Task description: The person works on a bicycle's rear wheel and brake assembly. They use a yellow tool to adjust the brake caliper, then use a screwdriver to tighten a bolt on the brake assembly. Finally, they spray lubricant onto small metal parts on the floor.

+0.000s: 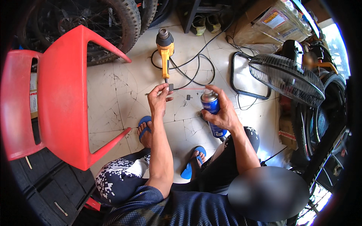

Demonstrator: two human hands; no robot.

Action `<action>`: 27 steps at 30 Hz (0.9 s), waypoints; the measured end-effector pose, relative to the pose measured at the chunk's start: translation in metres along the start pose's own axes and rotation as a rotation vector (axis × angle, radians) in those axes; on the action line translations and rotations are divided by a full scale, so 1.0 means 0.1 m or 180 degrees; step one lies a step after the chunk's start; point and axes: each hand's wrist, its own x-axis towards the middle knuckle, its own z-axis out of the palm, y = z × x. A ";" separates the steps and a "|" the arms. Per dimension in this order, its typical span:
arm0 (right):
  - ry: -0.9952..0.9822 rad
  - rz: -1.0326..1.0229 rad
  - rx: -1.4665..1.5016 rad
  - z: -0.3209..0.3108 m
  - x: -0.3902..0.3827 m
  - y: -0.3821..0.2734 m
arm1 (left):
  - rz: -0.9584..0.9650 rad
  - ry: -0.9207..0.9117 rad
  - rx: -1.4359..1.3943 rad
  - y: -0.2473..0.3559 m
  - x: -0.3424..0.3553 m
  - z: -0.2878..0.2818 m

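My left hand (158, 98) pinches a small dark square piece (171, 87), which looks like a disc brake pad, between thumb and fingers. A blue aerosol can (210, 106) is gripped in my right hand (225, 113), with the index finger on its nozzle. From the nozzle a thin red straw (190, 88) reaches left toward the pad. Any spray is too fine to make out. A second brake pad (188, 97) lies on the tiled floor between my hands. Just beyond my left hand, a yellow and black heat gun (165, 51) rests with its nozzle pointing away.
A red plastic chair (64, 98) lies at the left, near bicycle wheels (130, 22). Black cable (200, 67) loops over the cracked floor tiles (113, 86). On the right are a fan (286, 77), a black tubular frame (232, 75) and boxes (281, 22). My blue sandals (186, 172) are below my hands.
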 end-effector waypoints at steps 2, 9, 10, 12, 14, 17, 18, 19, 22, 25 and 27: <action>-0.0154 0.0095 -0.0182 0.10 -0.02 -0.06 | 0.0147 -0.0009 0.0137 -0.04 0.03 -0.03; -0.0408 -0.0007 -0.1002 0.40 0.03 -0.19 | 0.0166 0.0213 0.0417 -0.17 0.07 -0.17; -0.0529 0.0047 -0.0987 0.42 0.03 -0.19 | 0.0151 0.0235 0.0403 -0.19 0.08 -0.19; -0.0717 0.0103 -0.0981 0.46 0.04 -0.21 | 0.0026 0.0304 0.0399 -0.23 0.09 -0.24; -0.0871 0.0115 -0.1014 0.50 0.04 -0.22 | 0.0045 0.0313 0.0428 -0.27 0.11 -0.28; -0.0954 0.0249 -0.1025 0.54 0.06 -0.24 | 0.0007 0.0343 0.0553 -0.31 0.11 -0.33; -0.0990 0.0270 -0.1036 0.56 0.07 -0.24 | -0.0077 0.0367 0.0594 -0.32 0.11 -0.34; -0.1010 0.0295 -0.1082 0.58 0.08 -0.25 | -0.0022 0.0359 0.0628 -0.33 0.10 -0.35; -0.1027 0.0253 -0.1214 0.62 0.09 -0.24 | -0.0107 0.0342 0.0656 -0.33 0.09 -0.39; -0.0976 0.0167 -0.1330 0.67 0.09 -0.24 | -0.0184 0.0266 0.0607 -0.33 0.08 -0.45; -0.0981 0.0180 -0.1353 0.68 0.09 -0.24 | -0.0185 0.0253 0.0568 -0.34 0.08 -0.47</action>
